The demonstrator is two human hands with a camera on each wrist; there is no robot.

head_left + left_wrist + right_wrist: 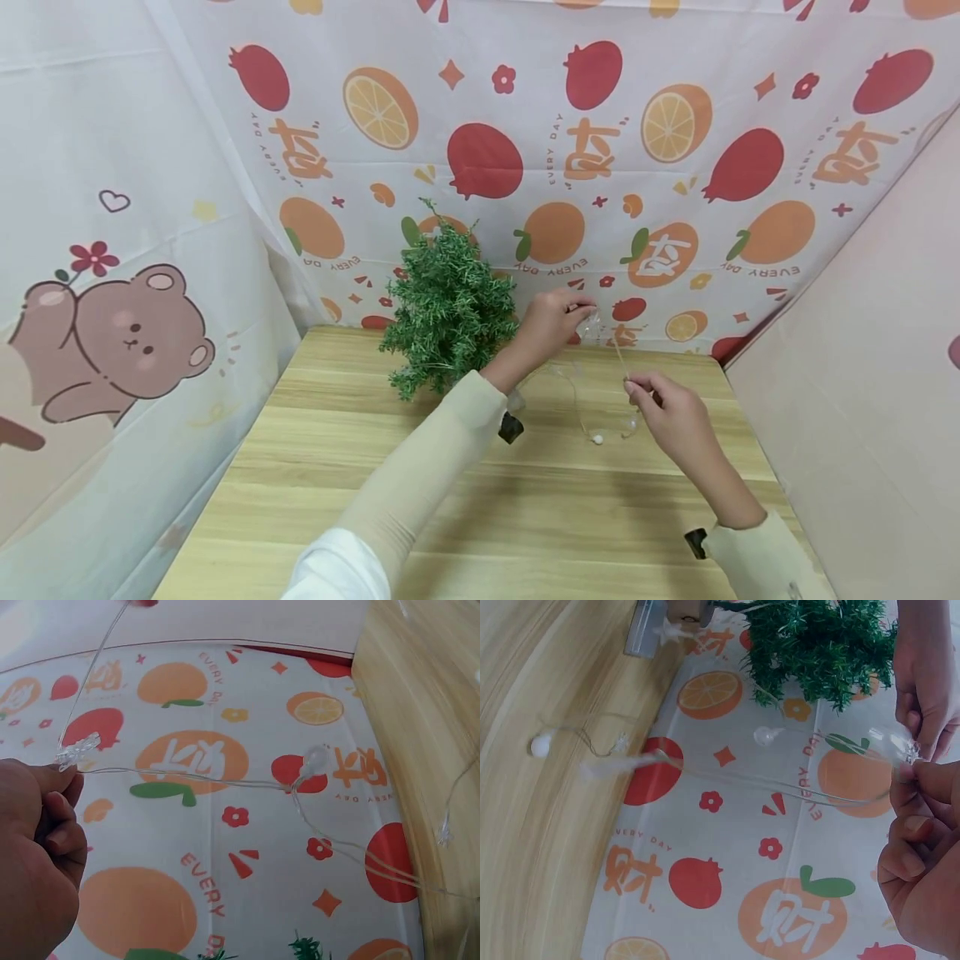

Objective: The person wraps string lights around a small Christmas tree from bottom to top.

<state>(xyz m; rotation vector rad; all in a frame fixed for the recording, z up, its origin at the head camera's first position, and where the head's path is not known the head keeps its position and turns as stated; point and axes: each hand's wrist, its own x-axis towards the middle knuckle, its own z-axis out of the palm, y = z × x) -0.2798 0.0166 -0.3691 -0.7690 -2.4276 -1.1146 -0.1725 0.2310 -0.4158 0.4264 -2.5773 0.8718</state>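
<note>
Showing a printed brown bear on the white curtain (45, 167) at far left. Next, seeing a bushy green tree (446, 308) at the back of the wooden table (337, 500), close to the fruit-printed backdrop (405, 33). Reaching just right of the tree with the left hand (551, 325), pinching a clear, many-pointed piece (81, 750) of a thin string (217, 781) in bent fingers, above the tabletop. Wearing a small black device (511, 428) at that wrist. Trailing down onto the table in a loose loop, carrying a white bead (597, 439) on the wood. Gripping the string farther right and lower with the right hand (675, 417), pinching narrowly, spanning the gap between both hands with a straight length. Wearing a second black device (696, 543) by the right cuff (750, 550). Meeting a pale panel (862, 350) at far right.
</note>
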